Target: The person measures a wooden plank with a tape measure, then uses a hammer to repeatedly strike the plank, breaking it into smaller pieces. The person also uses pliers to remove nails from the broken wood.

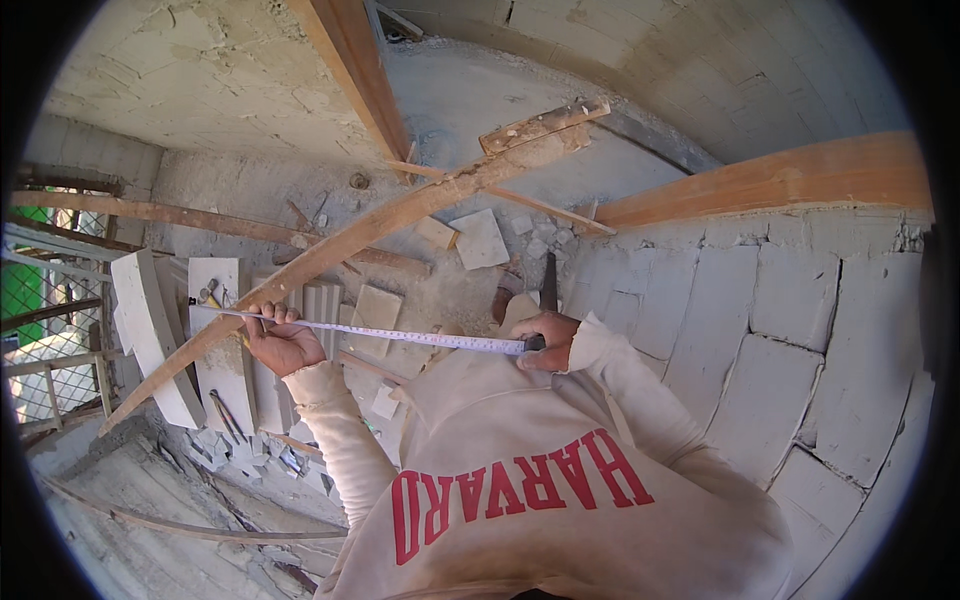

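Observation:
A tape measure blade (400,335), white with fine markings, stretches almost level between my hands. My right hand (545,340) is closed around the dark tape case (534,344) in front of my body. My left hand (283,342), palm turned up, pinches the blade nearer its free end, which reaches past the fingers over the pale blocks. Just beyond the left fingers, a long wooden board (400,210) runs diagonally across the view. A narrow dark object (549,282) rises behind my right hand; I cannot make out its kind.
White blocks (155,340) stand at the left, and a plier-like tool (226,415) lies by them. Broken pieces (481,240) litter the dusty floor. Wooden beams (760,185) cross overhead and right, beside a block wall (790,300). A mesh window (60,350) is far left.

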`<action>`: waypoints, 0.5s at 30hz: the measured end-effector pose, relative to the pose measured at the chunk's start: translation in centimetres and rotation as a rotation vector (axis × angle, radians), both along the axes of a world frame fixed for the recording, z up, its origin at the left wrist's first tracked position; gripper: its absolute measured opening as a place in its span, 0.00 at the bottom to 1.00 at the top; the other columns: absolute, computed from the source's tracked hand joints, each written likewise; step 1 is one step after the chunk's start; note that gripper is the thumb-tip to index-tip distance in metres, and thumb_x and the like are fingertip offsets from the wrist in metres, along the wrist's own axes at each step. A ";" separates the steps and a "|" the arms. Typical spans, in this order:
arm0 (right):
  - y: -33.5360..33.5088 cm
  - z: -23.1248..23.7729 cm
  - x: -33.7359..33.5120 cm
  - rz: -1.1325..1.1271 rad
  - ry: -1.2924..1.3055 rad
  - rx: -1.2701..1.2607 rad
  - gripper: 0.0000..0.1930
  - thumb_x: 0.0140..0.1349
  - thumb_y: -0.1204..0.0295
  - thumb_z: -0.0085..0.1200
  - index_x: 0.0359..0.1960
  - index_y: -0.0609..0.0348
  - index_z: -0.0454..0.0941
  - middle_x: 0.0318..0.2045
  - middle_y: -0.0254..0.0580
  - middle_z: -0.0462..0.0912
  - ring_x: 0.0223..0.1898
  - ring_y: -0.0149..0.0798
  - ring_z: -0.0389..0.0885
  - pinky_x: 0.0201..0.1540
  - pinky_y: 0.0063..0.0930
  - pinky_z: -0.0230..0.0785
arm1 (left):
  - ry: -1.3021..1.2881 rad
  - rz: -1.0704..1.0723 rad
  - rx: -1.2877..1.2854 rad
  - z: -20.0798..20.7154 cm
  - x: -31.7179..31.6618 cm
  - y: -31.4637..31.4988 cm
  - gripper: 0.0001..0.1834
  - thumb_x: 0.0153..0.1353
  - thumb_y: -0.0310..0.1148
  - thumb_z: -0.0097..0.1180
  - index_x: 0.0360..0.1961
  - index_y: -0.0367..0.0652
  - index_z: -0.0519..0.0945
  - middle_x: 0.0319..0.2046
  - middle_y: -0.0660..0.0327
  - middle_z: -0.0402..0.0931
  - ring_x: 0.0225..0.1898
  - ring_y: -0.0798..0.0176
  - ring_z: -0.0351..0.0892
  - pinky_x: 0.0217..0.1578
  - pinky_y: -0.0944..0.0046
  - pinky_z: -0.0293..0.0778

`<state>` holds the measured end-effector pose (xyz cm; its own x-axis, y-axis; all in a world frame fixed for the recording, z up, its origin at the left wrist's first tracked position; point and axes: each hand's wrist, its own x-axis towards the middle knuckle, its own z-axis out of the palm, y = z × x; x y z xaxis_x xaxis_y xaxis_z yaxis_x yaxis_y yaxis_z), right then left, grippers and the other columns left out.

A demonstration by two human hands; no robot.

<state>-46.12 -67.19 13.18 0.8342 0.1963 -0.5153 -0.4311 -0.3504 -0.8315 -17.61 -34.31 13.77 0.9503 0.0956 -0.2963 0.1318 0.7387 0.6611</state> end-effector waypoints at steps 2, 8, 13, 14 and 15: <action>0.0 1.4 1.1 -0.030 0.052 0.071 0.23 0.57 0.61 0.68 0.49 0.63 0.84 0.38 0.47 0.88 0.40 0.39 0.85 0.46 0.34 0.75 | -0.008 -0.102 0.096 3.5 -3.6 -5.3 0.12 0.78 0.40 0.53 0.45 0.42 0.77 0.31 0.62 0.74 0.30 0.65 0.74 0.35 0.64 0.76; -0.9 1.2 1.4 -0.265 0.033 0.276 0.27 0.56 0.61 0.68 0.56 0.62 0.81 0.45 0.51 0.89 0.46 0.41 0.86 0.52 0.33 0.75 | -0.116 -1.060 0.692 2.5 -10.8 -8.9 0.17 0.76 0.41 0.57 0.53 0.36 0.82 0.46 0.55 0.86 0.45 0.62 0.85 0.49 0.64 0.79; -3.6 -0.1 -1.1 -0.344 0.023 0.262 0.35 0.55 0.60 0.68 0.63 0.63 0.75 0.51 0.58 0.87 0.48 0.41 0.84 0.54 0.33 0.74 | -0.025 -1.048 0.639 1.2 -10.9 -11.5 0.23 0.77 0.46 0.56 0.57 0.35 0.80 0.46 0.56 0.86 0.47 0.62 0.86 0.49 0.65 0.79; -4.3 0.0 -1.5 -0.340 0.030 0.268 0.37 0.55 0.59 0.68 0.65 0.64 0.73 0.53 0.59 0.86 0.47 0.39 0.83 0.53 0.33 0.74 | -0.037 -0.994 0.552 1.1 -10.2 -12.1 0.26 0.77 0.48 0.54 0.59 0.33 0.78 0.48 0.55 0.85 0.49 0.61 0.86 0.49 0.64 0.80; -4.8 0.1 -1.8 -0.356 0.040 0.287 0.36 0.55 0.59 0.67 0.64 0.62 0.74 0.52 0.59 0.86 0.48 0.41 0.84 0.55 0.34 0.74 | -0.054 -0.962 0.560 1.3 -9.5 -12.8 0.27 0.77 0.49 0.54 0.59 0.33 0.78 0.49 0.54 0.85 0.49 0.61 0.86 0.48 0.64 0.80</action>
<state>-47.95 -72.01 13.30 0.8565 0.0410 -0.5146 -0.5162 0.0676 -0.8538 -27.08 -47.15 15.03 0.7105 -0.5801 -0.3983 0.4501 -0.0605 0.8909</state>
